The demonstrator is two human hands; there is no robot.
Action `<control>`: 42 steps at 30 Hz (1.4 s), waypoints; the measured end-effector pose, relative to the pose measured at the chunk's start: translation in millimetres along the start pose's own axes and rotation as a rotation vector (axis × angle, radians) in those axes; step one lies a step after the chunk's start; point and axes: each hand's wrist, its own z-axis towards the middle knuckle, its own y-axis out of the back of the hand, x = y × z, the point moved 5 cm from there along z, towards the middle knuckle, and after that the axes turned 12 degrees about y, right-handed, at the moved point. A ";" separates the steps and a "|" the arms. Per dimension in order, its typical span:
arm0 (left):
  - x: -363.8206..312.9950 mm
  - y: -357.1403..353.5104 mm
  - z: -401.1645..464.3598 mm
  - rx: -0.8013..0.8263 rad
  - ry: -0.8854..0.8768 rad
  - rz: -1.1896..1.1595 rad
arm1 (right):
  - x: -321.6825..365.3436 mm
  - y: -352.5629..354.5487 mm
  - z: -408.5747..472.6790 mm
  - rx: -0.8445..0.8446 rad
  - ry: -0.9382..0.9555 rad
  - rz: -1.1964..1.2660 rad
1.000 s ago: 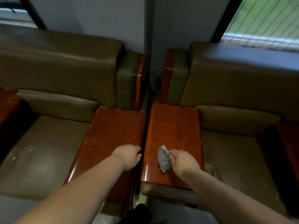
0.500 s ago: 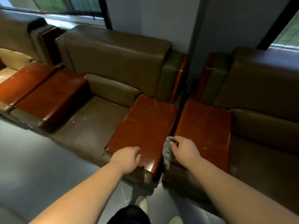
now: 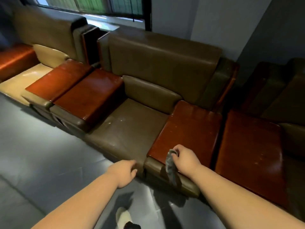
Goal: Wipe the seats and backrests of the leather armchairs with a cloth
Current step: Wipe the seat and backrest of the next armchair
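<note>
Head view: we are pinching a grey cloth [image 3: 170,166] in our right hand [image 3: 185,160], fingers curled round its top end, and the rest of it is hanging down over the front edge of a glossy red-brown armrest [image 3: 189,128]. Our right hand is hovering at the near end of that armrest, at about 5 o'clock in the view. Our left hand [image 3: 123,172] is reaching forward at about 6 o'clock, fingers loosely bent and holding nothing, its fingertips just beside the front edge of the brown leather seat [image 3: 128,129].

That seat is lying at 11 o'clock from our right hand, and we are seeing pale specks and scuffs on it. Behind it a small lumbar cushion [image 3: 150,93] is leaning against the tall brown backrest [image 3: 163,63]. A second wooden armrest [image 3: 89,95] is closing the seat's far side at 10 o'clock. Beyond it another armchair with a tan seat [image 3: 18,83] is standing at 9 o'clock. At 3 o'clock a further red-brown armrest [image 3: 247,146] is sitting just beside ours, with a narrow gap between them. The grey floor [image 3: 41,154] is spreading at 8 o'clock, and our pale shoe [image 3: 123,216] is showing at 6 o'clock. A window [image 3: 92,4] is running along the top at 12 o'clock.
</note>
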 end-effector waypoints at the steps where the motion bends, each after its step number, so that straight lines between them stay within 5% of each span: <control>1: 25.5 7.3 3.4 0.007 0.001 0.026 | 16.3 -15.1 9.8 -0.003 -0.006 -0.009; 11: 213.2 83.7 42.8 -0.042 0.128 -0.024 | 142.9 -110.5 96.7 0.017 0.044 -0.080; 18: 248.4 79.0 84.4 -0.025 0.137 -0.118 | 155.4 -150.1 167.6 0.026 -0.111 -0.067; 29: 282.9 125.3 193.8 0.060 0.130 -0.009 | 163.7 -192.6 292.9 0.086 -0.111 -0.131; 36: 313.1 165.3 268.2 0.084 0.203 -0.064 | 183.1 -202.3 366.8 0.221 -0.070 0.031; 42: 344.1 177.6 338.2 0.140 0.160 -0.019 | 194.8 -227.4 437.4 0.132 -0.095 0.091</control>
